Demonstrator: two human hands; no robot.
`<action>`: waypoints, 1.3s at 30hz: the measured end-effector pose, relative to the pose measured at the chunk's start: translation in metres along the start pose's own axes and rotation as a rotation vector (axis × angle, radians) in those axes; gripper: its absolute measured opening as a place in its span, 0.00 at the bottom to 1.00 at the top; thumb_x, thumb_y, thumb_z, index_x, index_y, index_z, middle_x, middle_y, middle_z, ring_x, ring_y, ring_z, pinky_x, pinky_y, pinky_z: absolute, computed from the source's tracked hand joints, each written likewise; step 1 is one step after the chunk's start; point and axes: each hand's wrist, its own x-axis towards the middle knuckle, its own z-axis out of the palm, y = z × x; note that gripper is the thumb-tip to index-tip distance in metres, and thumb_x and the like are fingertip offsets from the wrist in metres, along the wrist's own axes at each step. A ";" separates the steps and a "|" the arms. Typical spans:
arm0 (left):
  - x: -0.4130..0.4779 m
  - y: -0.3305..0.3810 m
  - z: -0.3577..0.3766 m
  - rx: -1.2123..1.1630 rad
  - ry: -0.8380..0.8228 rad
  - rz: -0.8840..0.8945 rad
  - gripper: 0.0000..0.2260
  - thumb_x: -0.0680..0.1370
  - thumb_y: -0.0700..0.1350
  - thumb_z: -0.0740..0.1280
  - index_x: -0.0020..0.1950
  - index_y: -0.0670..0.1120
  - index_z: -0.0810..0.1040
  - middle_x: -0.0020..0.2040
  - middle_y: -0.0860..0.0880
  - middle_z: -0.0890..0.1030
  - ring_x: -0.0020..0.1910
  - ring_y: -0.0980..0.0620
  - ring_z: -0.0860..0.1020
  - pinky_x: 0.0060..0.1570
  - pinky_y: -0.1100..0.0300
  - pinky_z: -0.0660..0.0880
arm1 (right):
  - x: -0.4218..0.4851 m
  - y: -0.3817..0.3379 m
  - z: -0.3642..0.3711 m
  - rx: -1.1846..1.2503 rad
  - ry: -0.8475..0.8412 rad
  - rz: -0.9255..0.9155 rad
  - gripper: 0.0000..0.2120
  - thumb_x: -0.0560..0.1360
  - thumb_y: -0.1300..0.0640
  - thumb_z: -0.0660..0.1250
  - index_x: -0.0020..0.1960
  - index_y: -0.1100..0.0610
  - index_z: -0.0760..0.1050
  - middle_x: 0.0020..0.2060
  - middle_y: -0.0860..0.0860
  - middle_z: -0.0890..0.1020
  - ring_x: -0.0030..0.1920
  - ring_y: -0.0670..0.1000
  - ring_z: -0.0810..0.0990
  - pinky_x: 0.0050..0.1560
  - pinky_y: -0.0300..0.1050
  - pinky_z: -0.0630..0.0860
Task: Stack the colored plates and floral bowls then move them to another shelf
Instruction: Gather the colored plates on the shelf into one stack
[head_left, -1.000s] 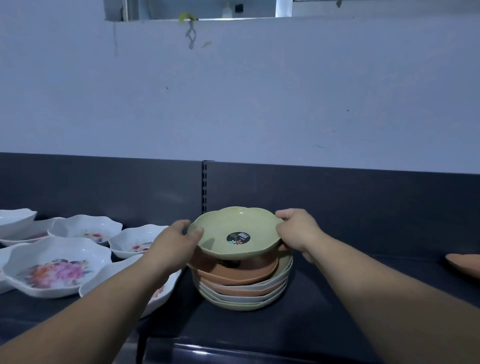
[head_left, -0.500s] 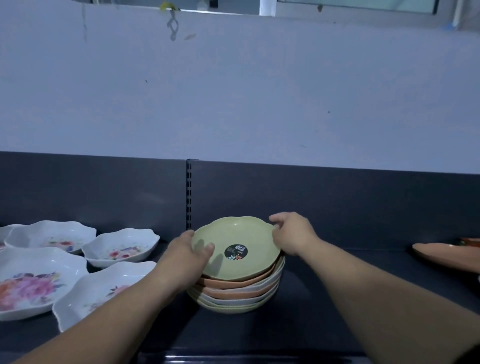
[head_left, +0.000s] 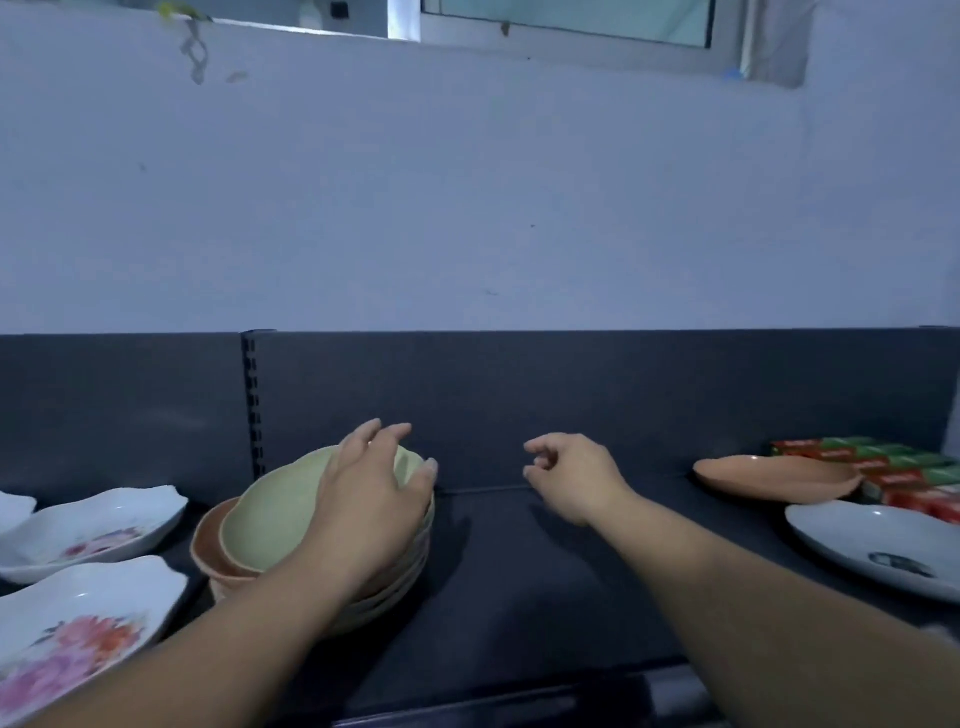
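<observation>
Steadying the stack (head_left: 397, 584): left hand (head_left: 374, 499) spread on the green plate (head_left: 275, 519), right hand (head_left: 571, 478) empty, loosely curled, right of the stack. Centre that plate first; it looks skewed left.

This looks like a shop: a dark metal display shelf (head_left: 519, 571) with a slotted upright (head_left: 252, 405) behind the left hand (head_left: 374, 488). Floral bowls (head_left: 88, 525) are laid out left of it. Red-and-green boxed goods (head_left: 893, 467) are stacked well right of the right hand (head_left: 571, 478), beside a stickered grey plate (head_left: 857, 540).
</observation>
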 end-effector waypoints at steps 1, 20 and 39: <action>0.000 0.012 0.010 -0.018 -0.012 0.020 0.22 0.78 0.53 0.62 0.72 0.50 0.66 0.76 0.48 0.60 0.75 0.52 0.55 0.73 0.57 0.53 | -0.003 0.012 -0.011 -0.007 0.003 0.018 0.17 0.77 0.52 0.66 0.66 0.49 0.75 0.54 0.45 0.80 0.54 0.44 0.76 0.53 0.35 0.69; 0.009 0.211 0.251 -0.238 -0.489 -0.010 0.22 0.78 0.52 0.64 0.71 0.51 0.67 0.71 0.47 0.68 0.65 0.48 0.72 0.58 0.60 0.68 | -0.026 0.232 -0.208 -0.147 0.168 0.248 0.19 0.76 0.53 0.67 0.67 0.51 0.76 0.62 0.50 0.80 0.61 0.51 0.77 0.56 0.39 0.70; 0.041 0.244 0.339 -0.242 -0.608 -0.116 0.12 0.78 0.51 0.63 0.61 0.52 0.76 0.61 0.49 0.77 0.58 0.49 0.75 0.52 0.62 0.70 | -0.007 0.284 -0.226 -0.139 0.067 0.246 0.21 0.76 0.51 0.69 0.68 0.50 0.74 0.64 0.52 0.78 0.62 0.53 0.76 0.59 0.45 0.74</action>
